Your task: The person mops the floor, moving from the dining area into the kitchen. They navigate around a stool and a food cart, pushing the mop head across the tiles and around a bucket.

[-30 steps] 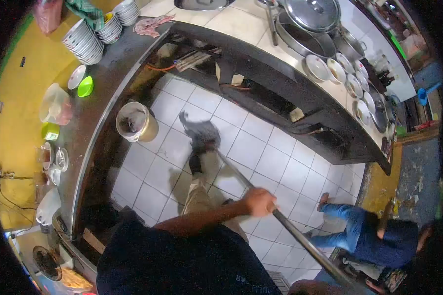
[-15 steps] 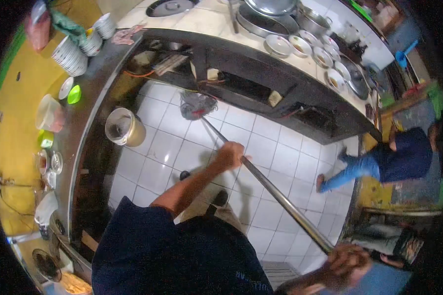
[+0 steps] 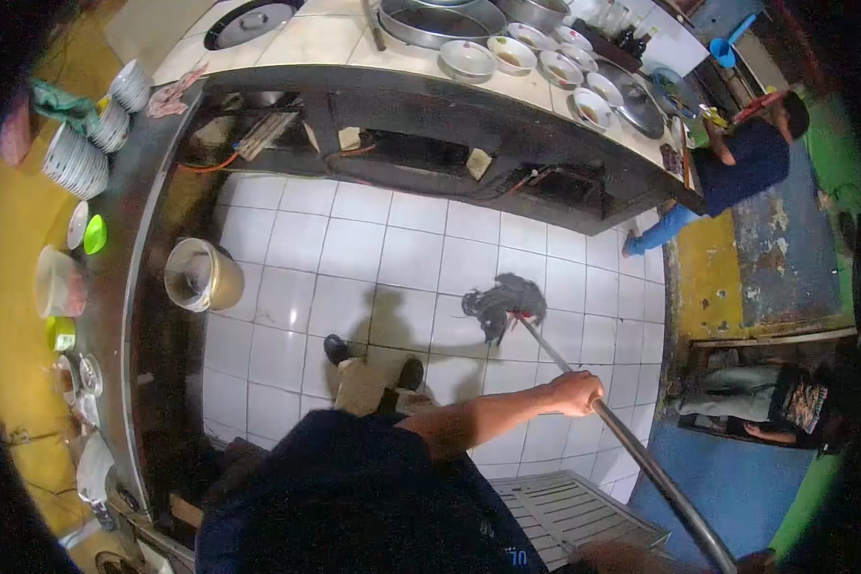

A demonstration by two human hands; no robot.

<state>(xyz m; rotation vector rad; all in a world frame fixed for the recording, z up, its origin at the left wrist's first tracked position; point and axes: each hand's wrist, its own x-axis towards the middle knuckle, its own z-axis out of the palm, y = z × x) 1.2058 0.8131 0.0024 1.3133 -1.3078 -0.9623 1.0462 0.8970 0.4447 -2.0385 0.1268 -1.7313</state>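
My left hand [image 3: 574, 392] is closed around the metal handle of a mop [image 3: 655, 474], partway along it. The grey string mop head [image 3: 505, 304] lies spread on the white tiled floor [image 3: 416, 253], with a red piece where it joins the handle. At the bottom right edge, dark and partly cut off, my right hand [image 3: 756, 562] is at the upper end of the handle, closed around it. My shoes stand on the tiles to the left of the mop.
A bucket [image 3: 204, 275] stands on the floor at the left, by a dark counter [image 3: 129, 258] with stacked bowls. Ahead, a tiled counter [image 3: 340, 43] bears pans and several bowls. Another person [image 3: 746, 158] stands at its right end. A slatted grey panel [image 3: 574, 512] lies low right.
The mop head has swept from beneath the far counter to the right and nearer to me. Both hands moved right with the handle. The other person now stands farther up, at the counter's end.
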